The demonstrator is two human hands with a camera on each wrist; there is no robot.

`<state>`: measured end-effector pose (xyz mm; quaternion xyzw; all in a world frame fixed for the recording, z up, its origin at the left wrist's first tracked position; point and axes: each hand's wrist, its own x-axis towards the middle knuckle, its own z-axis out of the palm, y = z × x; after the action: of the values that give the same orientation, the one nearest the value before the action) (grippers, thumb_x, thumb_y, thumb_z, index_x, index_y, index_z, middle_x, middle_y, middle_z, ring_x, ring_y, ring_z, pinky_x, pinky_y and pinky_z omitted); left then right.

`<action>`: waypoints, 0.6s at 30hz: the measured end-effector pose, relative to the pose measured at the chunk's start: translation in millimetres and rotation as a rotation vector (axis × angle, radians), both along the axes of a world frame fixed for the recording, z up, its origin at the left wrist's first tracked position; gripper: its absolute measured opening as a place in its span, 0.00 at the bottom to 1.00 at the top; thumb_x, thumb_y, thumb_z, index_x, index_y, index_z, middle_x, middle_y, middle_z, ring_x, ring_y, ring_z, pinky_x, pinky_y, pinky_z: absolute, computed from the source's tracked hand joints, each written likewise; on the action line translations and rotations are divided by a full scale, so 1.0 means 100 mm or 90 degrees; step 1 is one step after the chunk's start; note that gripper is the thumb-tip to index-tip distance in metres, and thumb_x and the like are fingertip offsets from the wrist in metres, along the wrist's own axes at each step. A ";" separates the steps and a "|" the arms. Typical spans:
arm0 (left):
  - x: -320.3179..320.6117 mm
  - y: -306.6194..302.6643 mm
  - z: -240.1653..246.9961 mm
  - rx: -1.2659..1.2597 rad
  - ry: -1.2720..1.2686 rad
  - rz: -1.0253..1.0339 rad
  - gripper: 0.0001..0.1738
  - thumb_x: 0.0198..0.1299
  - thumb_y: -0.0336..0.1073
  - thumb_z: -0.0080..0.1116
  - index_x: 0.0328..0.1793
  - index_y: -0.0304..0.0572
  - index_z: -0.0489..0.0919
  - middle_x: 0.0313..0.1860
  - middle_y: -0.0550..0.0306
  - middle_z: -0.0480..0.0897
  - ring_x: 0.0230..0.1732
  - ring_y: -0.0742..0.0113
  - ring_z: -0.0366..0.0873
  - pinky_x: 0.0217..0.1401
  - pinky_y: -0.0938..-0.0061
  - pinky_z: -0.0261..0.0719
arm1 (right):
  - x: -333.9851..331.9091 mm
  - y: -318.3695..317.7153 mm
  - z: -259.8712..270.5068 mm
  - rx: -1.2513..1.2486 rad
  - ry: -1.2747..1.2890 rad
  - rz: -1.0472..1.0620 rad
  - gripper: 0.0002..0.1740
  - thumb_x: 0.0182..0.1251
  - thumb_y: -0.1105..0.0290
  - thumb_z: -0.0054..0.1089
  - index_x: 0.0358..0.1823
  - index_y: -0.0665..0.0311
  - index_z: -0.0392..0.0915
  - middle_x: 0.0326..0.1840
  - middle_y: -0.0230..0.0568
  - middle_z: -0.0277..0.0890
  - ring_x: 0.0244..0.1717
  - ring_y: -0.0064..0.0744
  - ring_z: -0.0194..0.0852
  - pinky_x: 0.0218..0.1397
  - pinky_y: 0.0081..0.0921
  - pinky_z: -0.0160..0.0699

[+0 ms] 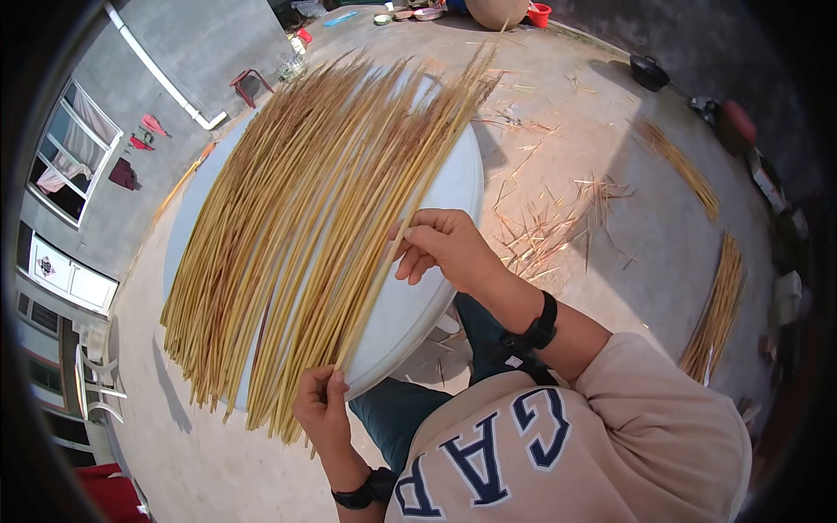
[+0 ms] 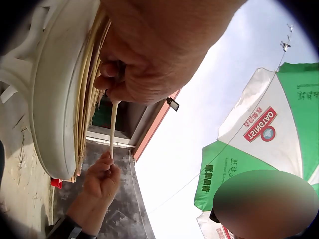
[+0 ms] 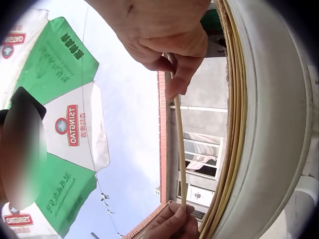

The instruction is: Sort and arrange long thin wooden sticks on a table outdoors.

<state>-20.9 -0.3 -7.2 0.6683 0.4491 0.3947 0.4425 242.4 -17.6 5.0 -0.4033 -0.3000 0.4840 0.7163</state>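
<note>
Near the table's front edge, my left hand point(image 1: 323, 408) pinches the butt end of a pale, straight reed stalk point(image 3: 181, 144). Farther up the same stalk, my right hand point(image 1: 446, 248) grips it between thumb and fingertips, the other fingers loosely bent. Both wrist views show the stalk stretched between the two hands, beside the table's rim. Left of my hands lies a wide layer of similar dry stalks point(image 1: 235, 227), side by side, with feathery brown tops at the far end. They cover much of a round white table point(image 1: 462, 174), and their cut ends overhang its near edge.
Broken straw bits point(image 1: 545, 227) litter the concrete floor right of the table. Two stalk bundles, an upper one point(image 1: 684, 170) and a lower one point(image 1: 719, 301), lie farther right. A black basin point(image 1: 649, 73) and a red bucket point(image 1: 539, 15) stand beyond. A green-and-white umbrella point(image 2: 249, 144) is overhead.
</note>
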 end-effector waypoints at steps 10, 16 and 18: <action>-0.02 0.01 -0.04 -0.034 -0.054 -0.037 0.04 0.56 0.27 0.55 0.35 0.34 0.73 0.21 0.62 0.73 0.23 0.78 0.68 0.28 0.85 0.65 | -0.01 0.02 -0.06 -0.031 -0.032 0.011 0.12 0.62 0.74 0.44 0.39 0.72 0.76 0.26 0.45 0.77 0.21 0.29 0.79 0.17 0.17 0.77; -0.06 0.06 -0.09 -0.080 -0.042 -0.049 0.06 0.60 0.30 0.50 0.34 0.34 0.73 0.19 0.64 0.69 0.21 0.79 0.62 0.23 0.86 0.59 | -0.17 0.04 0.03 -0.001 0.091 -0.007 0.10 0.62 0.74 0.43 0.34 0.72 0.73 0.27 0.45 0.76 0.22 0.29 0.78 0.20 0.19 0.78; -0.04 0.06 -0.02 -0.087 -0.036 -0.046 0.07 0.61 0.32 0.49 0.34 0.34 0.73 0.19 0.65 0.68 0.20 0.80 0.61 0.22 0.86 0.56 | -0.23 0.04 0.03 0.014 0.147 -0.015 0.10 0.63 0.73 0.43 0.35 0.72 0.73 0.27 0.45 0.76 0.22 0.29 0.78 0.21 0.19 0.78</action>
<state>-25.0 6.1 -9.4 0.6409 0.4381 0.3653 0.5137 219.2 -13.2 8.4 -0.3404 -0.2162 0.5152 0.7563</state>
